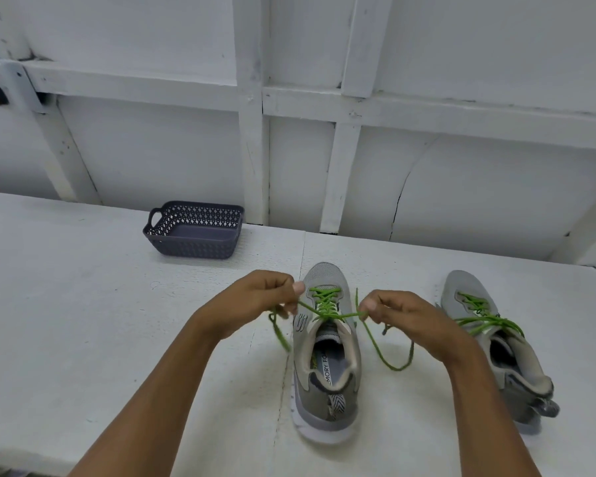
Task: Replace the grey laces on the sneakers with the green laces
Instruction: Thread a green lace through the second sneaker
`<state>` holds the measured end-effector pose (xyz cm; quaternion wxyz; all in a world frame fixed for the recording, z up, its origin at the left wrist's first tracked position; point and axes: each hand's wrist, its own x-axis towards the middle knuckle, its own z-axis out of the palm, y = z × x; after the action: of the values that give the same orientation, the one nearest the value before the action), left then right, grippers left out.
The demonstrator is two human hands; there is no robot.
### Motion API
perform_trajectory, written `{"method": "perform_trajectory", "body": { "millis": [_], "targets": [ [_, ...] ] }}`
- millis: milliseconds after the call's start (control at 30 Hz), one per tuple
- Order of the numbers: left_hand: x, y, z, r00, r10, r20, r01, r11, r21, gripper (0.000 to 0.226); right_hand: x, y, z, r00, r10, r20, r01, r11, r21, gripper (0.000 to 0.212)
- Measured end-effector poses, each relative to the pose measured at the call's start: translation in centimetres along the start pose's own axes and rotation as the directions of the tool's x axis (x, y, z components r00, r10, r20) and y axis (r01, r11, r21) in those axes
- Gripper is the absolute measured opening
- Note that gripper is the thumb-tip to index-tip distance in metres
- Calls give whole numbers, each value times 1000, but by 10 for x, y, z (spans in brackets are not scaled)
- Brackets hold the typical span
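The green lace (326, 299) is already threaded through the middle grey sneaker (305, 390). Its two ends are pinched, one by the left hand (255, 297) left of that sneaker, one by the right hand (398, 315) to its right, with the hands apart. Tying seems to be in hand; next, loops must be formed and crossed.

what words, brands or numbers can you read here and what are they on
"MORY FO": cut-off print on the pale insole of the middle grey mesh sneaker.
Dark mark on that sneaker's side: too blurred to read.
Right grey sneaker, dark blue plastic basket: no text.
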<state>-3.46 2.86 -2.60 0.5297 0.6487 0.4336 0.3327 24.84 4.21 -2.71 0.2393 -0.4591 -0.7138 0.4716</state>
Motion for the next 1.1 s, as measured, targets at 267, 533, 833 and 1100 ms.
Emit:
{"method": "perform_trajectory", "body": {
  "millis": [267,533,833,1100],
  "targets": [
    [17,17,28,991,43,-130,-112,795,-596,25,13,-26,20,974,-125,-187,219,721,657,40],
    [24,24,39,967,61,-246,-151,919,-365,29,29,-39,29,957,-103,-271,242,800,550,24],
    [25,24,41,929,19,-369,-155,926,-344,16,29,-42,32,931,-56,-360,249,819,517,21],
    [35,23,46,901,-70,-428,-131,897,-422,12,33,-41,35,912,-42,-408,270,809,522,9]
  ]
}}
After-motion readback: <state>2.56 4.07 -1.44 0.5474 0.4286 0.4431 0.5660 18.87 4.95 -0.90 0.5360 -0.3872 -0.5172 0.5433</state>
